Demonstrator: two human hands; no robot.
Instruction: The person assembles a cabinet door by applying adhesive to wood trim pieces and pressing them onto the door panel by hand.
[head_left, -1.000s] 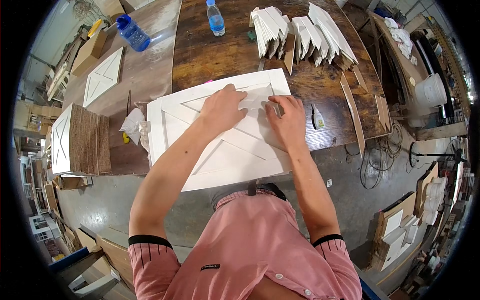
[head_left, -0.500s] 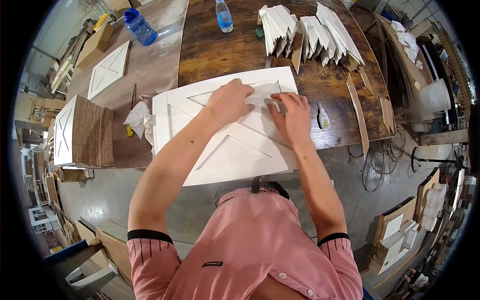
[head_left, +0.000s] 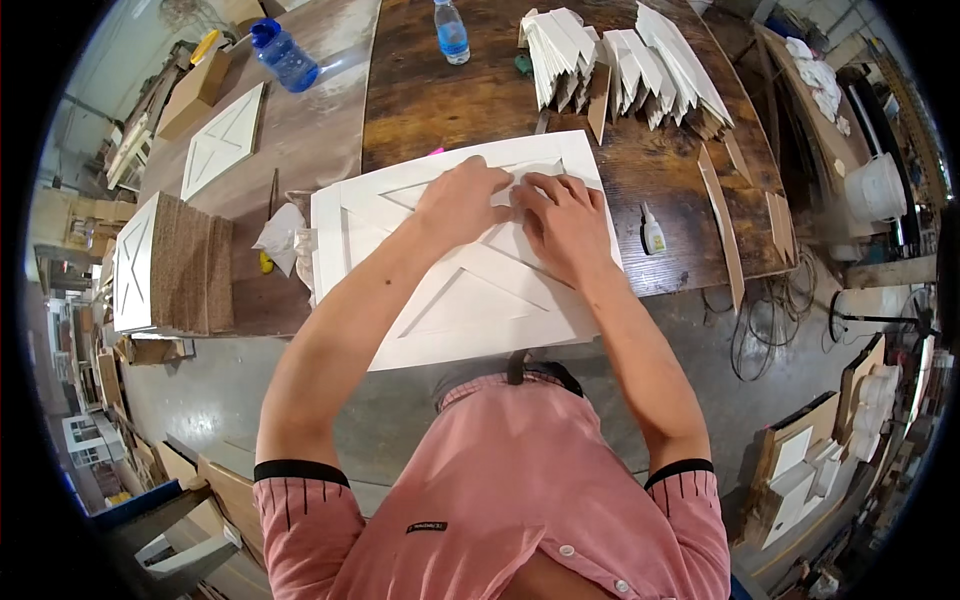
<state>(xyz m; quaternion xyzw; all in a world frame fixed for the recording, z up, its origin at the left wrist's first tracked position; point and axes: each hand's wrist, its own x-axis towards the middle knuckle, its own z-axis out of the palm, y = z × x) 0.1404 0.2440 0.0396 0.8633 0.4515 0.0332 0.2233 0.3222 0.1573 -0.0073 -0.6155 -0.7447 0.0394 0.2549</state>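
A white panel (head_left: pixel 480 305) with raised strips in a crossed pattern lies at the table's near edge, directly before me. On its upper middle rests my left hand (head_left: pixel 465 203), fingers bent, with a gap between index finger and thumb. My right hand (head_left: pixel 566 225) bends over the upper right part of the panel, its fingers apart and their tips close to those of the left. Whether a small piece lies under the fingertips is hidden. Right of the panel is a small white glue bottle (head_left: pixel 653 236).
Left stands a stack of similar panels (head_left: pixel 137 265), with another panel (head_left: pixel 222 140) behind. White pointed strips (head_left: pixel 560 55) are bundled at the far right. A blue jug (head_left: pixel 287 60) and a water bottle (head_left: pixel 451 35) stand at the back. Thin boards (head_left: pixel 722 225) lie right.
My right hand has moved left across the panel, its fingertips now close to my left hand. The left hand stays in about the same place. A pink bit shows behind the panel.
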